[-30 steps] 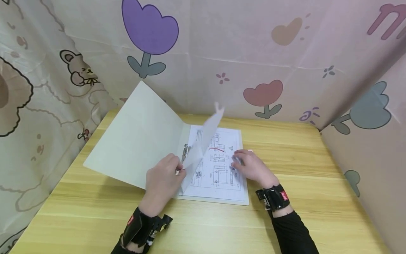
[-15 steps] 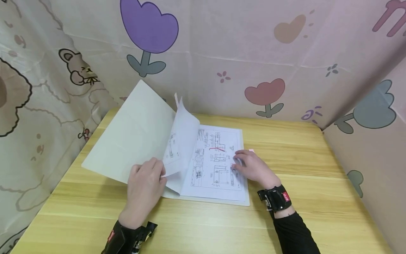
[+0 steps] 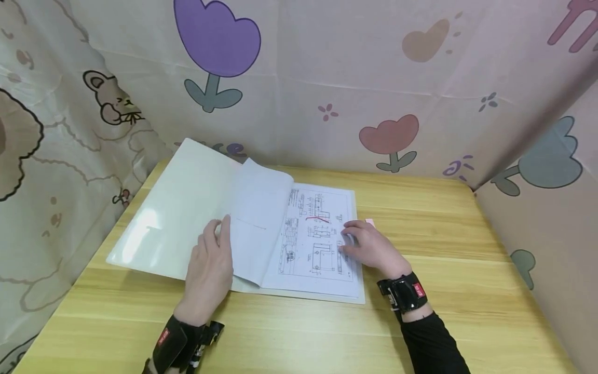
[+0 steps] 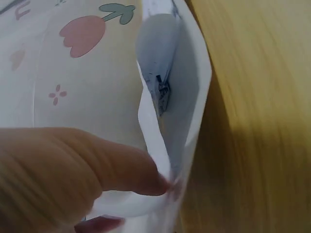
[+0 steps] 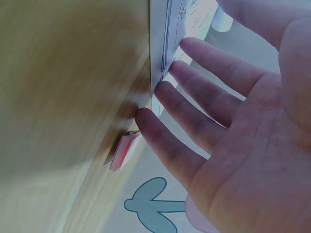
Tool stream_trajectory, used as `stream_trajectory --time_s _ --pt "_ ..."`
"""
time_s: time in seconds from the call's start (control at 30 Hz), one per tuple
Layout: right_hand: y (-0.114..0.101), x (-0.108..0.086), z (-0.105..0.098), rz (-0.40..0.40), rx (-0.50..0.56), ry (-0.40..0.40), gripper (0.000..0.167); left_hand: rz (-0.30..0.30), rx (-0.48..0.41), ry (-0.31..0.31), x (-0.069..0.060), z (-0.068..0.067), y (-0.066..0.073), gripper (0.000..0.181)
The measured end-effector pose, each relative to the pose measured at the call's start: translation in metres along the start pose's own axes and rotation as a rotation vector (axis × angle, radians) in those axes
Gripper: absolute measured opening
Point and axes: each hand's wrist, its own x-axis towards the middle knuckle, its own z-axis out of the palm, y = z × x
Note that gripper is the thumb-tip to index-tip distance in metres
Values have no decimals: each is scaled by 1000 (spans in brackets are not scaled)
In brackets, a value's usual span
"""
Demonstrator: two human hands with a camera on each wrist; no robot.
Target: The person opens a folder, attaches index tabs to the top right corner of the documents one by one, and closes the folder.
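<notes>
A pale file folder point(image 3: 177, 208) lies open on the table, its cover tilted up on the left. Inside it, a turned sheet point(image 3: 261, 223) shows its mostly blank back. On the right side is a technical drawing point(image 3: 317, 239) marked with a red stroke. My left hand point(image 3: 209, 270) lies with extended fingers at the turned sheet's left edge, its thumb touching the paper in the left wrist view. A metal clip point(image 4: 164, 94) shows between the paper and the folder there. My right hand point(image 3: 374, 249) rests straight fingers on the drawing's right edge.
A small pink-and-white object point(image 5: 124, 151) sits on the wooden table point(image 3: 448, 259) just beyond my right hand. Printed cloth point(image 3: 299, 62) hangs behind the table and along both sides.
My left hand has carried the sheet over from right to left, and its fingers have straightened. The folder cover has tipped lower. My right hand stays in place.
</notes>
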Motion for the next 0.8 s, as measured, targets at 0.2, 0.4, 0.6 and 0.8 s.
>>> stream_trajectory --time_s 0.2,0.4,0.6,0.8 --pt "0 0 -1 -8 -11 5 53 49 98 -171 13 -5 3 84" --pt "1 0 -1 -13 -34 6 51 127 58 -445 41 -2 23 57" --pt "2 1 -1 -20 -48 15 49 128 17 -539 68 22 46 55" --pt "-1 1 0 -27 -41 7 50 -52 17 -593 78 37 60 63"
